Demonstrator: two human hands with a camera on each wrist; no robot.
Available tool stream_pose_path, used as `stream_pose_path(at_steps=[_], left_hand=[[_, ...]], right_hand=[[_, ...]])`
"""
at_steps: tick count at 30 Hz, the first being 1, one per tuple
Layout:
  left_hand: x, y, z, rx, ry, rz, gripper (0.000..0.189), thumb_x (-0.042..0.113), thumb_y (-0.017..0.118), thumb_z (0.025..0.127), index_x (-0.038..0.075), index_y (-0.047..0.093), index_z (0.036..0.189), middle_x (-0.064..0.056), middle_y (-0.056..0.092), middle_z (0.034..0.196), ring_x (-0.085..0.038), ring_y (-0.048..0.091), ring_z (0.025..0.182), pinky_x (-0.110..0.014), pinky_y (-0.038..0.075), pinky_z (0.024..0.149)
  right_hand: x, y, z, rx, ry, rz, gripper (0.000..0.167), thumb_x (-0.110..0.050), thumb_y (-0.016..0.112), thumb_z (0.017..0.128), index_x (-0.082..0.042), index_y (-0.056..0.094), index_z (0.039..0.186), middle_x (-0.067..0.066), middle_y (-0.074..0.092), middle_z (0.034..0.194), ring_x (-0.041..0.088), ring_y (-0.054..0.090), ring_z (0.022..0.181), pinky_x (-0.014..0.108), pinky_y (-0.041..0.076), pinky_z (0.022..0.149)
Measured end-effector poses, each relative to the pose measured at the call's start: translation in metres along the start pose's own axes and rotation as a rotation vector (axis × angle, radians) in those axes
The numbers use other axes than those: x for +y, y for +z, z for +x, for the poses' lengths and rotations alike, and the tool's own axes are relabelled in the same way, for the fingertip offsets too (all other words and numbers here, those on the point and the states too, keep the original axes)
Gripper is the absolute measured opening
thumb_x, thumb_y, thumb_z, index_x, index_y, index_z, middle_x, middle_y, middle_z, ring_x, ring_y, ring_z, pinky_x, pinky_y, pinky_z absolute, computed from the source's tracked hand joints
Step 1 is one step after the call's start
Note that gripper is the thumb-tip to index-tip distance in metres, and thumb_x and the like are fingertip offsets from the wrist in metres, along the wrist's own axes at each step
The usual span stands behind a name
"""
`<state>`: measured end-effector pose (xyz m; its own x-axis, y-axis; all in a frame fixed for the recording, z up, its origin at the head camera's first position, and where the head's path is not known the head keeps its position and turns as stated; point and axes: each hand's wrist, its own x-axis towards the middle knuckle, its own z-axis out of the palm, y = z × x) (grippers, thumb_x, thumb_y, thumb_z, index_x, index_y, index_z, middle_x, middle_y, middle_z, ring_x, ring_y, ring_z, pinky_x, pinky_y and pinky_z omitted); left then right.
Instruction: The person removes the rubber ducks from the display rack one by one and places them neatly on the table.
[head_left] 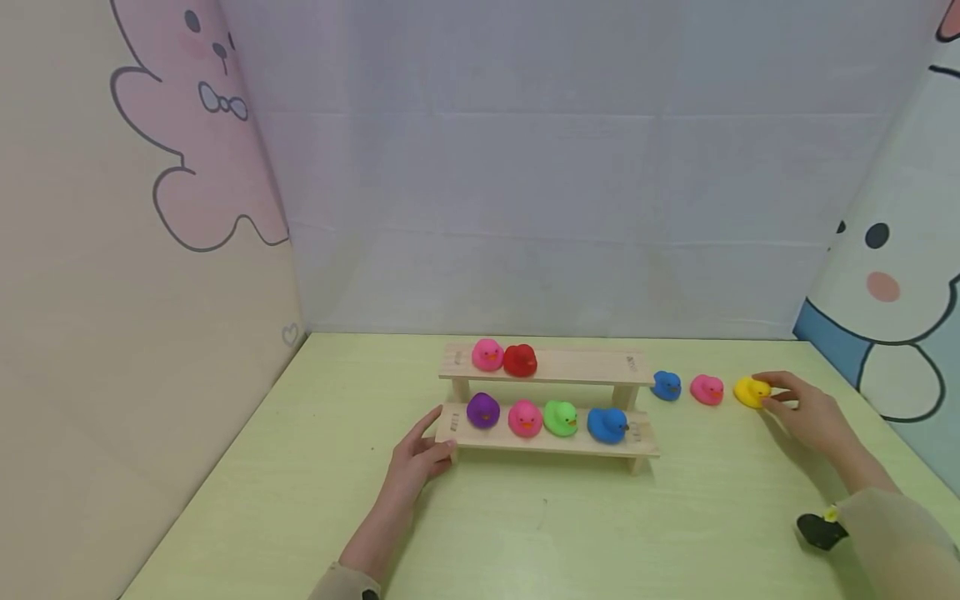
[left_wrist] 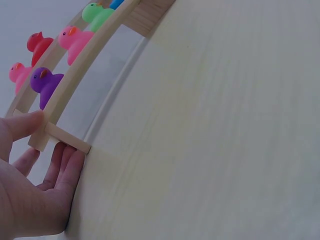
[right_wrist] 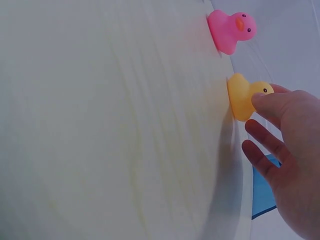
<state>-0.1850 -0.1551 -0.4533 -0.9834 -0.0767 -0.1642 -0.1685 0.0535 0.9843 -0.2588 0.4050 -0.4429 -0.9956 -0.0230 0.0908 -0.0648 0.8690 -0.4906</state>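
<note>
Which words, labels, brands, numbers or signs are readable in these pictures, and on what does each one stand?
No words or numbers can be read.
Wooden rack: small dark marks at the shelf ends, too small to tell whether they are writing.
Left backdrop: a small heart outline, without words.

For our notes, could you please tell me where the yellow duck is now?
In the head view, the yellow duck is toward the right side of the table, pinched by the right hand, just right of a pink duck.

Bare hands [head_left: 411,462], pale beige sleeves [head_left: 892,533], a dark, yellow-marked rounded piece [head_left: 819,532] at the right cuff [head_left: 862,505]
</note>
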Motion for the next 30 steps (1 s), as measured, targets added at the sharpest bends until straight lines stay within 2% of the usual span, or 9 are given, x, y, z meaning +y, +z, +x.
stream_pose_path(at_steps=[6, 14, 17, 23, 30], left_hand=[[0.0, 0.0, 0.001, 0.0, -0.007, -0.01, 0.065, 0.018, 0.07, 0.091, 0.023, 0.043, 0.15, -0.007, 0.061, 0.102, -0.013, 0.065, 0.086, -0.03, 0.059, 0.086], [-0.001, 0.0, 0.002, -0.001, 0.001, -0.005, 0.065, 0.019, 0.07, 0.091, 0.023, 0.044, 0.15, -0.008, 0.061, 0.103, -0.014, 0.066, 0.085, -0.031, 0.06, 0.086], [-0.001, 0.0, 0.001, 0.0, 0.005, -0.003, 0.065, 0.019, 0.07, 0.091, 0.023, 0.043, 0.15, -0.007, 0.061, 0.102, -0.014, 0.066, 0.084, -0.032, 0.06, 0.086], [0.0, 0.0, 0.0, -0.006, 0.015, -0.003, 0.067, 0.018, 0.069, 0.091, 0.019, 0.04, 0.152, -0.006, 0.061, 0.101, -0.013, 0.065, 0.084, -0.034, 0.06, 0.086], [0.001, 0.0, -0.002, -0.004, 0.007, -0.005, 0.067, 0.017, 0.069, 0.092, 0.019, 0.04, 0.152, -0.005, 0.061, 0.099, -0.013, 0.064, 0.083, -0.034, 0.06, 0.086]], right_hand=[[0.0, -0.002, -0.001, -0.01, -0.006, -0.009, 0.049, -0.017, 0.056, 0.1, 0.002, 0.04, 0.142, 0.037, 0.041, 0.139, 0.052, 0.049, 0.109, 0.066, 0.048, 0.087], [0.001, -0.006, -0.001, -0.031, -0.041, -0.023, 0.074, -0.034, 0.061, 0.098, 0.002, 0.025, 0.152, 0.04, 0.032, 0.145, 0.059, 0.04, 0.118, 0.072, 0.045, 0.089], [0.001, -0.006, -0.001, -0.012, -0.065, -0.02, 0.077, -0.035, 0.063, 0.096, 0.003, 0.025, 0.152, 0.041, 0.032, 0.145, 0.058, 0.038, 0.118, 0.074, 0.041, 0.091], [-0.001, -0.007, 0.0, 0.076, -0.155, -0.028, 0.073, -0.026, 0.069, 0.093, 0.005, 0.033, 0.148, 0.042, 0.038, 0.14, 0.056, 0.043, 0.114, 0.073, 0.041, 0.088], [-0.018, -0.011, 0.002, 0.128, -0.195, -0.053, 0.07, -0.024, 0.071, 0.091, 0.004, 0.037, 0.147, 0.039, 0.043, 0.137, 0.054, 0.045, 0.112, 0.07, 0.043, 0.085]])
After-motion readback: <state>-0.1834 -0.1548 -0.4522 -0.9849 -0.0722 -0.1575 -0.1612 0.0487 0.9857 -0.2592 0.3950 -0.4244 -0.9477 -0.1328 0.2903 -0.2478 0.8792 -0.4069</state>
